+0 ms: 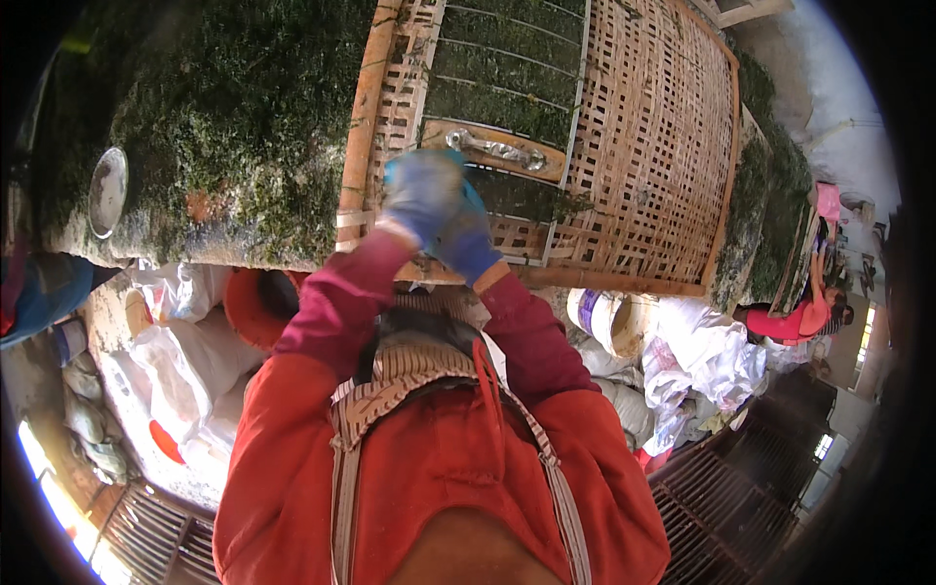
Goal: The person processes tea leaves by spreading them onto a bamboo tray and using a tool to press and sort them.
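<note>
Well, both hands are close together over the near left corner of the woven tray (643,146), in blue gloves; the left hand (424,195) is badly blurred and overlaps the right hand (466,234), so whether the fingers are spread, closed or gripping something cannot be made out; on the tray lies a narrow frame (579,88) with thin crossbars, filled with dark green plant bits (507,58), its long sides running away from the person; across the near part of that frame, still within the tray's bounds, rests a wooden block (554,166) with a metal handle (497,149), its left end beside the left hand; whether they touch is unclear.

To the left of the tray, a broad heap of greens (234,107) covers the table, with a pale round dish (108,193) near its edge; below the tray's near edge, to the left, are a red bucket (258,307) and white sacks (180,366); below it to the right, a white bucket (624,324) lies tipped beside crumpled plastic bags (712,346); well beyond the tray's right side is another person (795,327) in a pinkish-red top.
</note>
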Tool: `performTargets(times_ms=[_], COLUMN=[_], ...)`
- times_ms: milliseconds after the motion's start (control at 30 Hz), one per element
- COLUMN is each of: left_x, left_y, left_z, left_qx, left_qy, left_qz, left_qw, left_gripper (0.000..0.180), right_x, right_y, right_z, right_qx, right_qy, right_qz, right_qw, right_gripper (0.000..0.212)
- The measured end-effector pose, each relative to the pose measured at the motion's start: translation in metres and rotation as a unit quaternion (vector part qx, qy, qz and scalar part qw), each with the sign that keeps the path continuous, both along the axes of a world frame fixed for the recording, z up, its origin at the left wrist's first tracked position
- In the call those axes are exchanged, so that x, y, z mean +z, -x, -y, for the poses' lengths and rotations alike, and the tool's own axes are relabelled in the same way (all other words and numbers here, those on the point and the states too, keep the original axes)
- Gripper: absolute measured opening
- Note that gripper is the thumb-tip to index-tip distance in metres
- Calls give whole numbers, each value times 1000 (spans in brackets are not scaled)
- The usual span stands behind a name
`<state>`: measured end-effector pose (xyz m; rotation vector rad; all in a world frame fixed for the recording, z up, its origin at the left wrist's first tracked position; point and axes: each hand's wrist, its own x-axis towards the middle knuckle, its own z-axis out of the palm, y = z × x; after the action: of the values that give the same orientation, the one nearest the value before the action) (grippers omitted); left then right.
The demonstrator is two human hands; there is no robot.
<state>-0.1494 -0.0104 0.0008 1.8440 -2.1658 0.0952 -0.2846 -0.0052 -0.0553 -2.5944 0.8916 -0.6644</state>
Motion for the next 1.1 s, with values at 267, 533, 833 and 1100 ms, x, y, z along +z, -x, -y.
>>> performTargets(times_ms=[267, 533, 833, 1100], left_x=[23, 5, -21, -31], left_y=[83, -37, -21, -227], left_z=[-25, -47, -56, -82], left_qx=[-308, -156, -105, 348], left_qy=[14, 48, 30, 4], left_qz=[-343, -203, -115, -484], left_qw=[887, 965, 987, 803], left_gripper=[28, 57, 52, 43], right_x=[19, 33, 59, 50], right_y=[24, 30, 148, 137], right_z=[6, 12, 24, 22], right_qx=[46, 35, -104, -94], right_qy=[65, 67, 131, 137], right_qz=[14, 27, -211, -194], right_qw=[997, 997, 963, 967], right_gripper=[41, 36, 34, 33])
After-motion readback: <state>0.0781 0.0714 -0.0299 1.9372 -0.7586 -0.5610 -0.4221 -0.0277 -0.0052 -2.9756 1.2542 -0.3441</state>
